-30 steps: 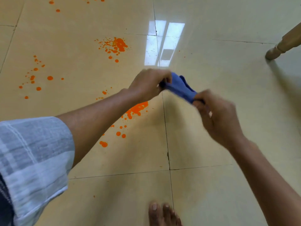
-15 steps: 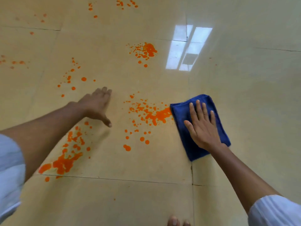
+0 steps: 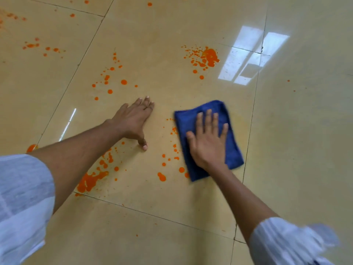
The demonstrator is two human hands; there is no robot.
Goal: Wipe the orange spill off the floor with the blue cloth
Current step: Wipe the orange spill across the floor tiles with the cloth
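A folded blue cloth (image 3: 232,148) lies flat on the beige tiled floor. My right hand (image 3: 208,142) presses on it, palm down, fingers spread. Orange spill drops (image 3: 168,161) dot the tile just left of the cloth, and some touch its left edge. My left hand (image 3: 133,121) rests flat on the floor to the left of the cloth, fingers together, holding nothing. A bigger orange puddle (image 3: 89,181) shows beside my left forearm, partly hidden by it.
More orange splatter (image 3: 207,58) sits farther ahead, with scattered orange spots (image 3: 110,81) to the left and at the top left corner. A bright window reflection (image 3: 248,58) shines on the tiles at the right. Tile joints cross the floor.
One second ago both hands held the cloth in the air. It then went down onto the floor, and my right hand has slid it left over the orange patch.
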